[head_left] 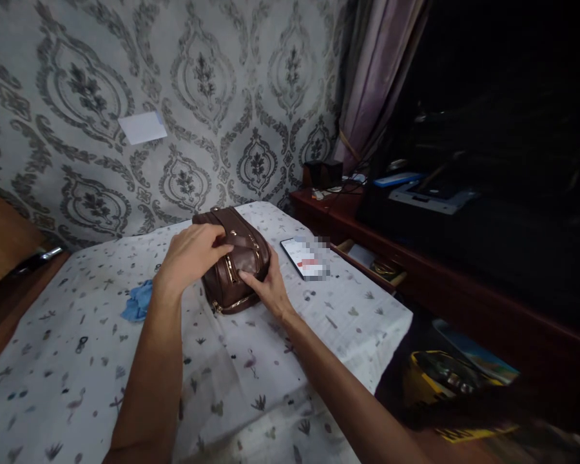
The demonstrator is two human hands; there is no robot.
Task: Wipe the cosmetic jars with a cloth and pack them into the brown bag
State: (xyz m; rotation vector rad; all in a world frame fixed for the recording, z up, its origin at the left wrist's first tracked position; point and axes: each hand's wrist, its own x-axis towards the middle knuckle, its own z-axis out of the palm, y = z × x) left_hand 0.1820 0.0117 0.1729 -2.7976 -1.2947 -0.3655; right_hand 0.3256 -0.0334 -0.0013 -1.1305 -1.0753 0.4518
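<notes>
A brown leather bag (225, 290) with gold zips and studs lies on the patterned white cloth (251, 386). My left hand (188, 254) is bent over its upper left side, thumb and fingers close together at a strap or flap; whatever is between them is too small to make out. Against the bag's right side rests my right hand (270, 283), its thumb on the front near a zip and its other fingers partly hidden behind the edge. Beside the left forearm is a crumpled blue cloth (138, 301).
A phone (302, 258) with a lit screen lies right of the bag. Further right stands a dark red desk (381, 229) with an open drawer (386, 274). A yellow-edged container (425, 380) is below. Patterned wallpaper rises behind.
</notes>
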